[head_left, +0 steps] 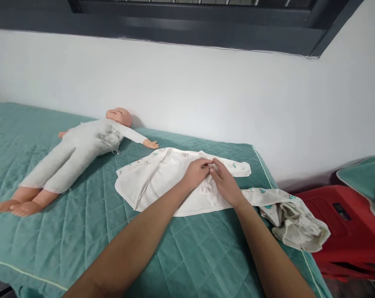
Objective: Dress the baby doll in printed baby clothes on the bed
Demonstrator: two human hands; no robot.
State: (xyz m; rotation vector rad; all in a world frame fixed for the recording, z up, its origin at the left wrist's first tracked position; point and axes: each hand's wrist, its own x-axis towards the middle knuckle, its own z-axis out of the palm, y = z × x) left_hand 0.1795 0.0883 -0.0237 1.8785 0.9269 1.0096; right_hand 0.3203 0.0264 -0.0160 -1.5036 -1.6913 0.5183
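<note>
A white baby shirt point(162, 182) with small coloured prints on its sleeves lies spread open on the green quilted bedcover point(181, 248). Over its right half, my left hand point(196, 173) and my right hand point(225, 184) meet with their fingertips almost touching. Both hands are closed in a pinch on the shirt's fabric; the exact bit between the fingers is too small to make out. Left of the shirt, a baby doll point(88, 136) in a white cloth body lies on its back, one arm stretched toward the shirt.
Crumpled printed baby clothing point(302, 223) lies at the bed's right edge. Beyond that edge stands a red plastic piece point(324, 207), with green cloth point(366, 180) over part of it. A white wall point(187, 87) runs behind the bed, below a dark window frame point(187, 25).
</note>
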